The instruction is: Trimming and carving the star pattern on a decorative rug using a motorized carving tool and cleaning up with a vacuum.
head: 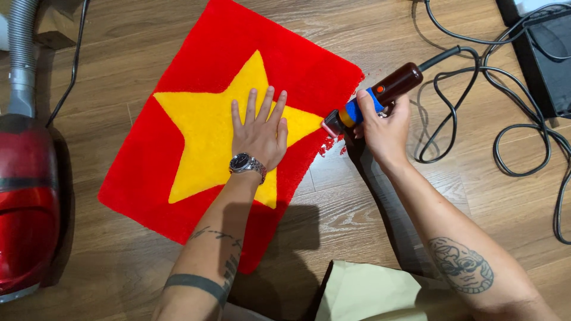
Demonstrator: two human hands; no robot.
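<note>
A red tufted rug with a big yellow star lies tilted on the wooden floor. My left hand rests flat on the star, fingers spread, a metal watch on the wrist. My right hand grips a corded electric trimmer with a dark brown body and blue band. Its head touches the rug's right edge. Red fluff clippings lie on the floor just below the trimmer head.
A red vacuum cleaner with a grey hose stands at the left. Black cables loop across the floor at the right, near a black box in the top right corner. Beige fabric sits at the bottom edge.
</note>
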